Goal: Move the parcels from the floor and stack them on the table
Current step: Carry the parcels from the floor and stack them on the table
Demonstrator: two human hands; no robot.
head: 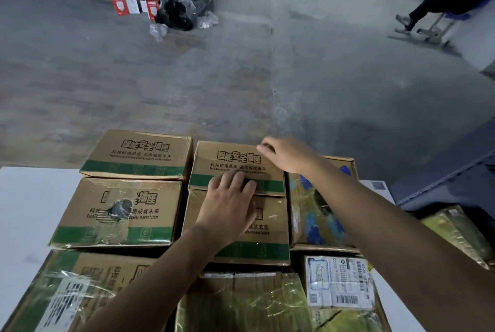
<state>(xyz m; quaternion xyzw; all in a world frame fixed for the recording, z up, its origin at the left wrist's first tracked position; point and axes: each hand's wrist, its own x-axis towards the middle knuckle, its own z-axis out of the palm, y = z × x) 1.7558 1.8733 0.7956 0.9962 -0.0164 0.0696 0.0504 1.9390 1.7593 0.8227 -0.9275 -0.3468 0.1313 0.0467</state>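
Nearest the camera: a brown cardboard parcel wrapped in clear tape [241, 302], lying on the white table [32, 198] in the row closest to the person. Landmark for this report: the brown printed cardboard box with a green band [235, 163] in the middle of the far row. Both hands are on it.

Left hand [227, 204]: laid flat, fingers straight and slightly spread, fingertips pressing the near edge of the landmark box on its green band.

Right hand [285, 155]: at the far right corner of the landmark box, fingers bent over the edge. The frame is blurred there, and I cannot tell whether they grip the corner or only rest on it.

Just left of the landmark box stands a matching green-banded box [139, 155]. Nearer and to the left lies a green-banded box with a torn hole [120, 214]. Just right of the landmark box is a taped parcel with blue print [316, 211]. Beyond it lies the grey concrete floor [241, 77].

Assessment: the landmark box is on the table and appears to be getting squared into its row, so the placing step is near its end. The next move calls for both hands to lift off cleanly without shifting it, then a turn to the floor for the next parcel
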